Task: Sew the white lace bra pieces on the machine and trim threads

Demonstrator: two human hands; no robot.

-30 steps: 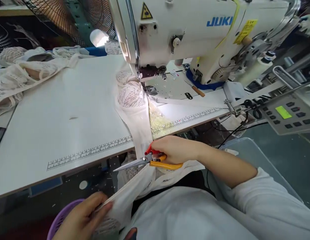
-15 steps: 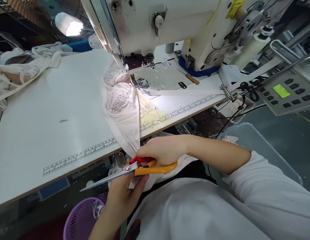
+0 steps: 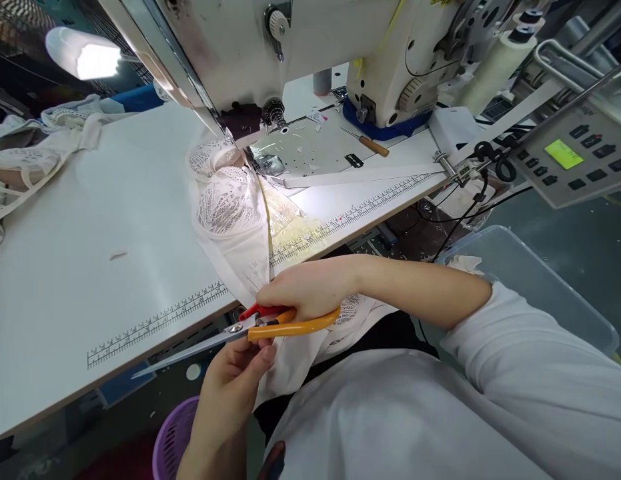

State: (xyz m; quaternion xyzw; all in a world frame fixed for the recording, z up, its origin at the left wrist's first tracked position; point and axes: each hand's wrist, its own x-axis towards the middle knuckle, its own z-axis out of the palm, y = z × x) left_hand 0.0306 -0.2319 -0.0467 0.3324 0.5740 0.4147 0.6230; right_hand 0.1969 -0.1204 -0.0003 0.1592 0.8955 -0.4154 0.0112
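Now | right hand (image 3: 303, 293): fingers wrapped around scissors (image 3: 250, 328) handles, just off bench (image 3: 90, 267) front edge | left hand (image 3: 235, 373): fingers pinching white fabric (image 3: 290, 357) directly beneath scissors | blades closed.

White sewing table (image 3: 90, 220) (ruler-edged) bears lace garment (image 3: 230, 213), sewing machine (image 3: 300, 47), screwdriver (image 3: 367, 143).

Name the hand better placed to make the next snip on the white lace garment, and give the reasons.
Likely the right hand: it grips the orange-handled scissors. The left hand pinches the lace garment beneath them.
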